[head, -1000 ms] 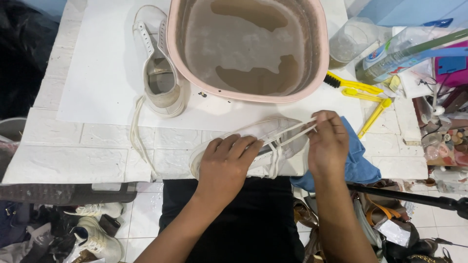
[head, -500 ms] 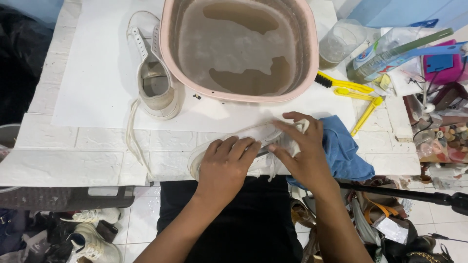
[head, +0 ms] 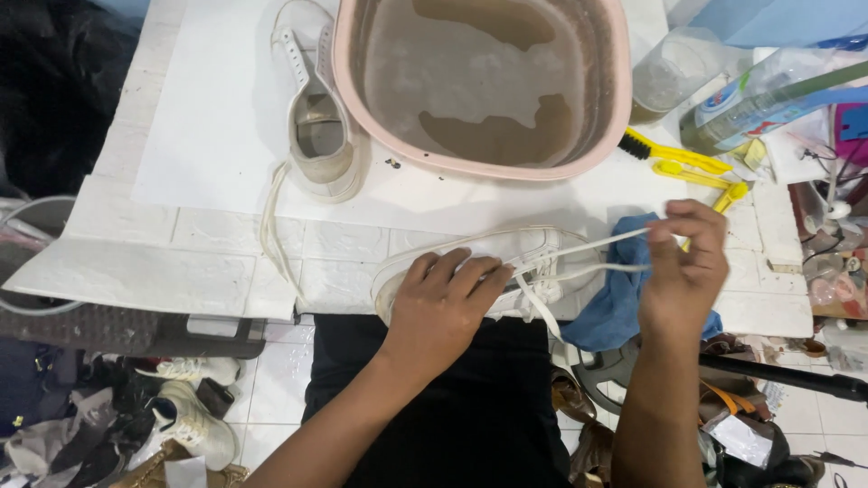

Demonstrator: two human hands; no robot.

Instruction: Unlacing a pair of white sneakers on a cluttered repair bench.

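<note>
A white sneaker (head: 533,248) lies on its side at the near edge of the white table (head: 208,154). My left hand (head: 443,303) presses flat on its heel half and holds it down. Off to the right, my right hand (head: 684,262) pinches the white shoelace (head: 597,246) and draws it taut away from the shoe, over a blue cloth (head: 619,298). A second white sneaker (head: 318,136), with no lace in its eyelets, stands farther back beside a pink basin (head: 479,167) of murky brown water.
A loose white lace (head: 271,230) trails from the far shoe. A yellow brush (head: 678,155), yellow clips, a clear cup (head: 665,77) and plastic bottles (head: 759,99) crowd the right. More shoes (head: 185,411) and clutter lie on the tiled floor below.
My right hand moved from the shoe's laces out to the right, pulling the lace taut. My left hand stayed on the shoe.
</note>
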